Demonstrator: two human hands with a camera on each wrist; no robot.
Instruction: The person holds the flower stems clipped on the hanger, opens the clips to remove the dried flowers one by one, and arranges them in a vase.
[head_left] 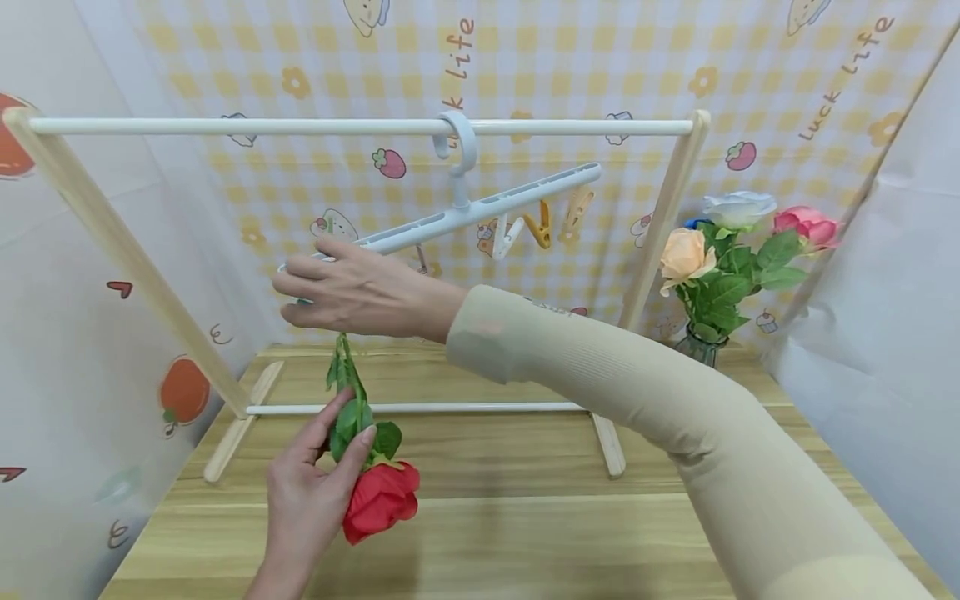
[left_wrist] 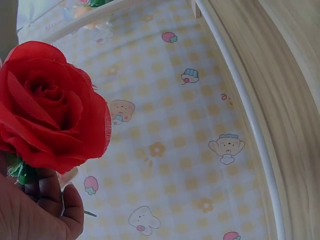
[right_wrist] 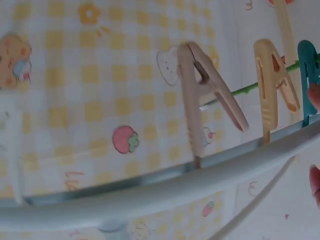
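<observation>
Red rose (head_left: pixel 381 500), head down: stem pinched by L hand (head_left: pixel 311 492); R hand (head_left: pixel 352 292) at hanger (head_left: pixel 480 212) end, grip unclear.

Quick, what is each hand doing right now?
Left hand: fingers pinch the red rose by its stem, bloom hanging down.
Right hand: up at the low end of the white hanger; its grip cannot be told.

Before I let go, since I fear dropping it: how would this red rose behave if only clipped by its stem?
The red rose hangs head down from a thin green stem, so it would probably swing. Its fabric-like petals look light and soft, unlikely to break. The left hand steadies it at the leaves, which suggests the stem flexes.
</observation>
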